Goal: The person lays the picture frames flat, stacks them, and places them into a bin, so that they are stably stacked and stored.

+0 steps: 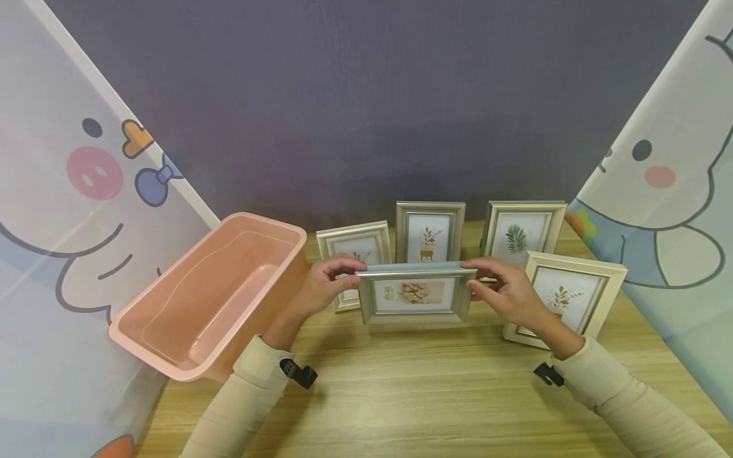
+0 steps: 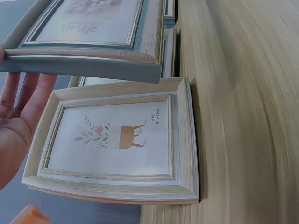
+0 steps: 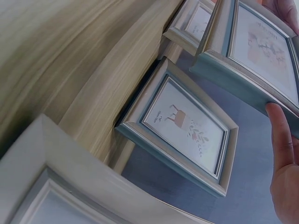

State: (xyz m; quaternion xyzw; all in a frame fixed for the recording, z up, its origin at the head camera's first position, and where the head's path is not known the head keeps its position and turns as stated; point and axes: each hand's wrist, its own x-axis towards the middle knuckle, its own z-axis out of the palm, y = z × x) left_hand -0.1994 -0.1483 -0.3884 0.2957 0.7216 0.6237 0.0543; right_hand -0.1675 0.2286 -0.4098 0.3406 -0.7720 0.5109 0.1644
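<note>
A landscape-turned picture frame (image 1: 415, 296) with blue-grey and silver moulding is held upright between my two hands, seemingly a little above the tabletop. My left hand (image 1: 332, 283) pinches its left end near the top corner, and my right hand (image 1: 506, 289) pinches the right end the same way. Behind the left hand stands a pale wooden-looking frame (image 2: 112, 137) with a potted-plant print, partly covered in the head view. A blue-grey frame (image 3: 182, 126) with a similar print stands behind the held one. Nearest the right forearm leans a cream frame (image 1: 572, 292), partly hidden by the wrist.
On the left sits a pink plastic bin (image 1: 229, 286) with nothing seen inside. A frame with a green leaf print (image 1: 518, 235) stands at the back right. A dark wall (image 1: 366, 114) rises behind the wooden table (image 1: 401, 394); cartoon-printed panels (image 1: 658, 191) flank both sides.
</note>
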